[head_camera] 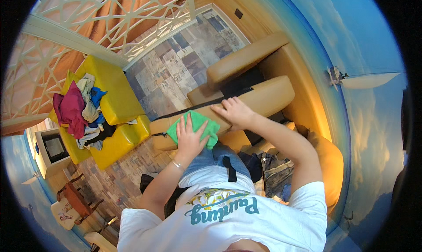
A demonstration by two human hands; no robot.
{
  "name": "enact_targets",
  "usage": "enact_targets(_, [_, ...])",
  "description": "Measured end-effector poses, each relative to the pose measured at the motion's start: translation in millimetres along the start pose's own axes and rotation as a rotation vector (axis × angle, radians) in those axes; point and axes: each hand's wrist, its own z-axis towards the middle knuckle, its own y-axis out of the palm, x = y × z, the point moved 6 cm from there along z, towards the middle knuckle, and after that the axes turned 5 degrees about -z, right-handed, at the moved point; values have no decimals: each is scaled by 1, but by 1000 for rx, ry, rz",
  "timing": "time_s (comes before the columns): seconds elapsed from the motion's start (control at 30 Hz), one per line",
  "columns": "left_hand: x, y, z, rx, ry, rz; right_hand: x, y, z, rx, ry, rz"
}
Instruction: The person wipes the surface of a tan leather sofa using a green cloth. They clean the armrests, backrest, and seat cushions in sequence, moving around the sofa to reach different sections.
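A tan seat cushion [263, 95] with a dark underside stands tilted on edge across my front. My left hand [189, 138] lies with spread fingers on a green cloth [211, 128], holding it against the cushion's left end. Beside that hand a black zipper [159, 134] shows on the cushion. My right hand [238, 113] grips the cushion's upper edge near its middle, fingers over the top.
Behind the cushion is a tan sofa [293, 77] with a dark gap in its seat. Clothes [278, 173] lie at my right. A yellow sofa [120, 103] holds piled clothes [74, 110]. A white lattice partition [82, 37] and a wooden chair [77, 199] stand at left.
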Motion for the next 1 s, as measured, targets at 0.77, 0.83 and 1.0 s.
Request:
enact_targets(0.77, [124, 118, 137, 119, 48, 441, 53, 1, -76, 711, 469, 428])
enact_targets(0.83, [135, 101, 145, 163, 37, -52, 51, 20, -73, 660, 545, 553])
enact_targets(1.0, [78, 69, 134, 104, 173, -341, 63, 47, -69, 689, 690, 538])
